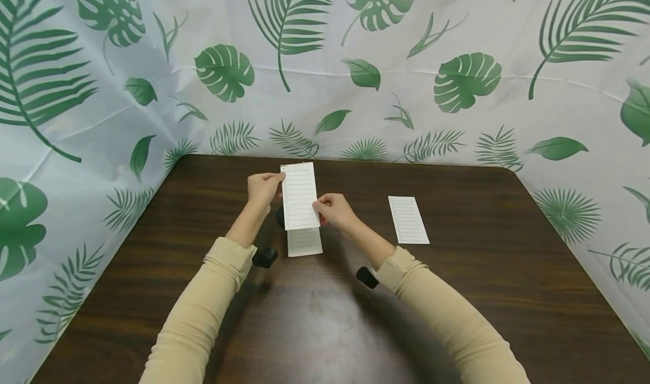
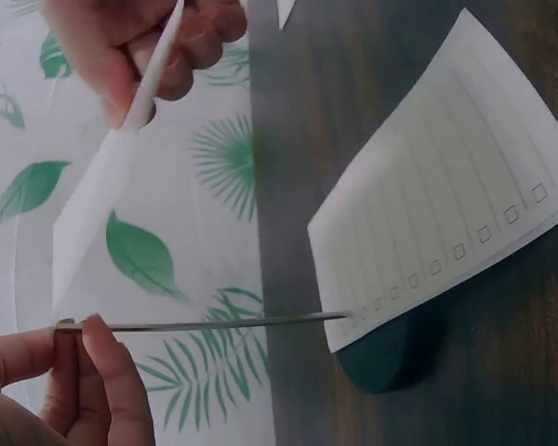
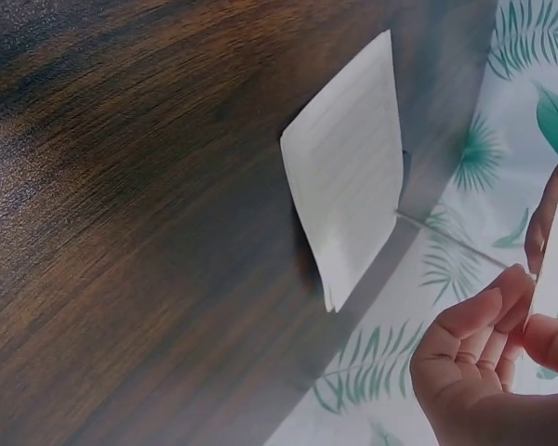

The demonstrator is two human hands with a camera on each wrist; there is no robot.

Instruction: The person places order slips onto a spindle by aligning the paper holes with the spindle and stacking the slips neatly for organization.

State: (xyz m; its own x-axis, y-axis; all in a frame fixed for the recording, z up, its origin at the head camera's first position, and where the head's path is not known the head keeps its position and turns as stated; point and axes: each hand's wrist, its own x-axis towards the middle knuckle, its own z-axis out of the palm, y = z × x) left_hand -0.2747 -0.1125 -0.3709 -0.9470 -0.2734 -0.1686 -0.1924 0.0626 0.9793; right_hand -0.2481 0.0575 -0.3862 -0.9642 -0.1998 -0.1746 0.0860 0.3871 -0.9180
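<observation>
My left hand (image 1: 263, 189) pinches the top end of a thin-rodded memo clip stand (image 2: 214, 325), beside the upper left edge of a white lined checklist sheet (image 1: 299, 195). At the sheet's right edge, my right hand (image 1: 335, 208) grips it between thumb and fingers. The sheet is upright and hides part of the stand in the head view. A checklist pad (image 2: 437, 177) with small tick boxes lies below, overlapping the stand's black base (image 2: 391, 358). From the right wrist, the pad (image 3: 344, 177) shows with the rod rising behind it.
Another white lined sheet (image 1: 408, 220) lies on the dark wooden table (image 1: 482, 271), to the right. Behind the table's back edge hangs a white cloth (image 1: 396, 91) with green leaves. A black wrist device (image 1: 265, 257) sits below each forearm.
</observation>
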